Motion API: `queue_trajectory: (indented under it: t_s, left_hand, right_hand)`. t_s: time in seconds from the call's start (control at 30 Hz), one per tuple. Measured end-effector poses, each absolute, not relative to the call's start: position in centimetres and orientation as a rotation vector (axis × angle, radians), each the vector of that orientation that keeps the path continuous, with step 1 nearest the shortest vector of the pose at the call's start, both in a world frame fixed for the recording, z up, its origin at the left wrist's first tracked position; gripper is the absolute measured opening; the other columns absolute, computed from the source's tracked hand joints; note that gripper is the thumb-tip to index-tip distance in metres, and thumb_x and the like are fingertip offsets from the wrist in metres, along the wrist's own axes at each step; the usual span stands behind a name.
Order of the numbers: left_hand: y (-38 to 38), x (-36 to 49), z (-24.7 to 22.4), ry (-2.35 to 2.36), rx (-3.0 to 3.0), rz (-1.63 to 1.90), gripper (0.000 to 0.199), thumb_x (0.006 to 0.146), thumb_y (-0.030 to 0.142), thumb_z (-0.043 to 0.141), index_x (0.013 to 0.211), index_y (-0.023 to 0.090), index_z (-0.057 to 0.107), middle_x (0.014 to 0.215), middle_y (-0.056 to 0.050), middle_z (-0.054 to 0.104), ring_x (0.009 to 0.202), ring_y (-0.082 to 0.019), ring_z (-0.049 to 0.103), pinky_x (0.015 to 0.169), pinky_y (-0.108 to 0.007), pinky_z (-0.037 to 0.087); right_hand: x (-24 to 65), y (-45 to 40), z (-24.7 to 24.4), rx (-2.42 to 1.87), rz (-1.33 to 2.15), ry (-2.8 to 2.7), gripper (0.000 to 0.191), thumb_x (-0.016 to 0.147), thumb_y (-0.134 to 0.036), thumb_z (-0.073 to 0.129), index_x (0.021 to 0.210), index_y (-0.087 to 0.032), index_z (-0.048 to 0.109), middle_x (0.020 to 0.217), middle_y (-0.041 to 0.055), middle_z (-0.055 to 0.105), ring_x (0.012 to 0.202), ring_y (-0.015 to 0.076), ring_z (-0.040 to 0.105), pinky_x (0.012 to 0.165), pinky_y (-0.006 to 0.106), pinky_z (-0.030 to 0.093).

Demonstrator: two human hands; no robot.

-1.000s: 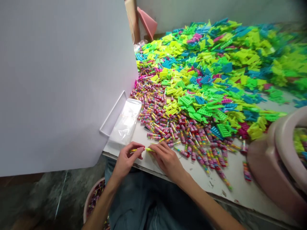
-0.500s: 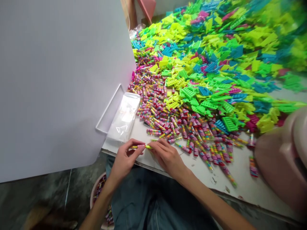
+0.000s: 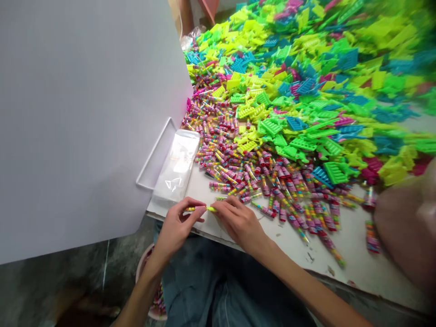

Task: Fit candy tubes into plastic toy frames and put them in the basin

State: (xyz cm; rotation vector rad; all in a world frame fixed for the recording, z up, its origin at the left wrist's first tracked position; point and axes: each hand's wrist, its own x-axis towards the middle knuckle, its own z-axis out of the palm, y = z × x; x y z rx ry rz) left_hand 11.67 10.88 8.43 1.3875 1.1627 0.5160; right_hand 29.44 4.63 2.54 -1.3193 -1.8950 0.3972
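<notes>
Slim tube [image 3: 190, 209] with yellow bits inside, held level just above the near edge of a white table [image 3: 289, 256], in front of a seated person's lap. The left hand [image 3: 180, 222] pinches it between thumb and fingers, closed around its middle so that much of it is hidden. The right hand [image 3: 240, 222] is closed too, its fingertips gripping a small yellow-green piece [image 3: 211, 209] in line with the tube. Whether the two parts touch is too small to tell.

The step in hand seems to be fitting or adjusting these parts end to end; the next move would call for keeping them aligned, with a firm pinch on both sides and light, even pressure.

Beyond the hands lies a loose heap of similar tubes [image 3: 223, 172], then a larger mound of plastic pieces [image 3: 270, 126] in neon green, yellow, blue and pink. A stack of clear bags [image 3: 177, 163] rests beside the left hand, near a tall white panel [image 3: 91, 118].
</notes>
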Motion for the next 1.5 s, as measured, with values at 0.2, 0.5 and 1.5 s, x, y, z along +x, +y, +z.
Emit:
queue_trajectory:
  t_s: [0.2, 0.5, 1.5]
  left_hand:
    - [11.0, 11.6, 8.2, 1.138, 1.372, 0.522, 0.026, 0.084, 0.041, 0.068, 0.092, 0.016, 0.069, 0.089, -0.001, 0.065, 0.081, -0.015, 0.065, 0.078, -0.029, 0.059]
    - [11.4, 11.2, 7.9, 1.154, 1.483, 0.460, 0.027, 0.085, 0.042, 0.065, 0.092, 0.016, 0.069, 0.083, -0.002, 0.065, 0.078, -0.014, 0.058, 0.070, -0.023, 0.048]
    - [11.8, 11.6, 7.0, 0.965, 1.341, 0.577, 0.023, 0.082, 0.039, 0.069, 0.082, 0.017, 0.063, 0.081, 0.001, 0.061, 0.078, -0.012, 0.061, 0.086, -0.031, 0.056]
  right_hand:
    - [29.4, 4.6, 2.6, -1.318, 0.411, -1.903, 0.019, 0.099, -0.014, 0.044, 0.111, -0.018, 0.058, 0.098, 0.0081, 0.069, 0.089, 0.0226, 0.054, 0.077, 0.035, 0.049]
    - [29.6, 4.6, 2.8, -1.300, 0.433, -1.920, 0.021, 0.100, -0.014, 0.042, 0.111, -0.018, 0.059, 0.098, 0.0090, 0.069, 0.090, 0.0231, 0.054, 0.076, 0.035, 0.050]
    - [29.4, 4.7, 2.7, -1.303, 0.333, -1.910, 0.024, 0.101, -0.016, 0.038, 0.113, -0.018, 0.058, 0.096, 0.0088, 0.068, 0.086, 0.0228, 0.052, 0.074, 0.035, 0.049]
